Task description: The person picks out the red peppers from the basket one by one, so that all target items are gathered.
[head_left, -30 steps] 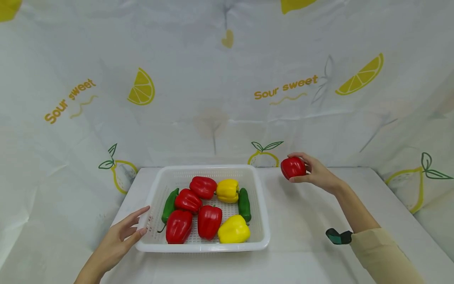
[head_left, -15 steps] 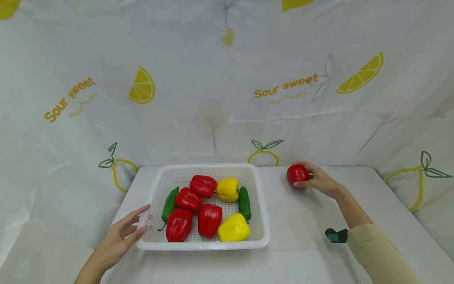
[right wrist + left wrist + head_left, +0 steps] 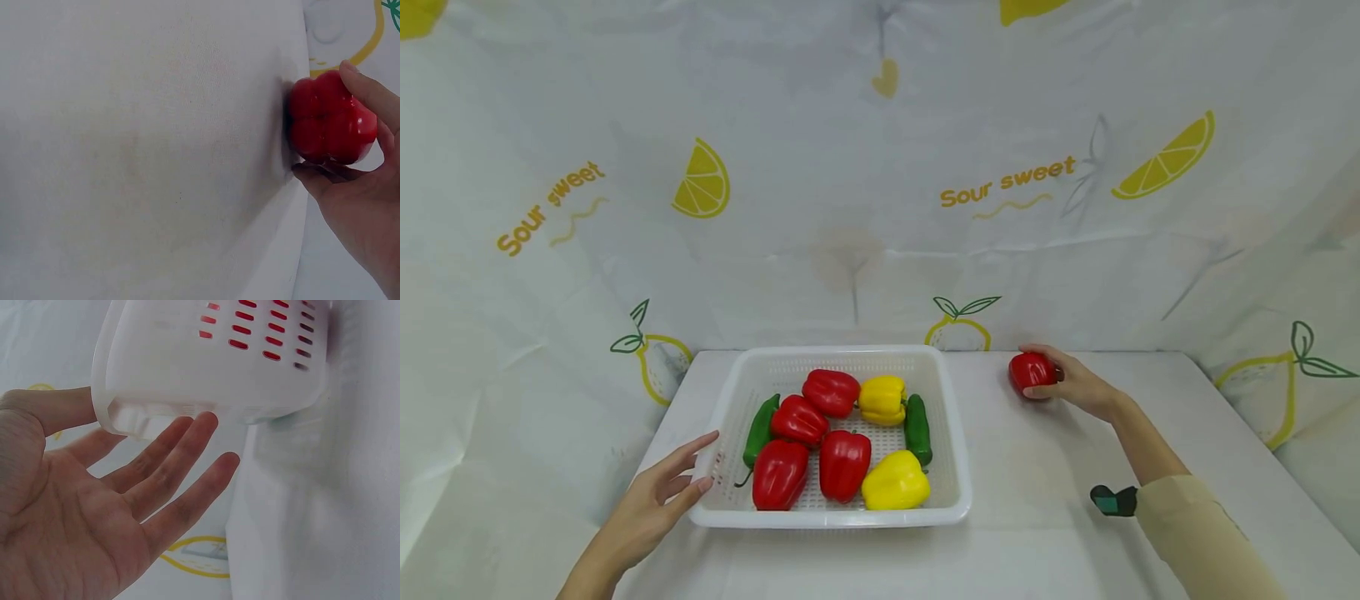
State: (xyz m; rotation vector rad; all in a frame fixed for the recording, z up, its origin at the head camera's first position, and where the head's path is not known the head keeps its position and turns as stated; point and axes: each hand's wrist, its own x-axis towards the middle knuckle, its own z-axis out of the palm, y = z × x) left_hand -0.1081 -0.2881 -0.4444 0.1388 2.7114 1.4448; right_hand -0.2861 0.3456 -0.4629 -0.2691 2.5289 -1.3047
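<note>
Lemon-printed cloth (image 3: 820, 167) is hung behind and beside a white table (image 3: 1022, 475). One red pepper (image 3: 1030, 371) is held by the right hand (image 3: 1081, 389), clasped between thumb and fingers, near the table's far edge and to the right of the basket (image 3: 842, 521). Between pepper and basket, a strip of bare table is seen; a broader stretch is shown toward the near and right edges. The left hand (image 3: 651, 504) is placed at the basket's left rim, fingers loosely spread; how firmly the rim is touched cannot be told. Inside, eight pieces are counted: four red peppers (image 3: 845, 467), two yellow peppers (image 3: 895, 481), two green peppers (image 3: 917, 429).
</note>
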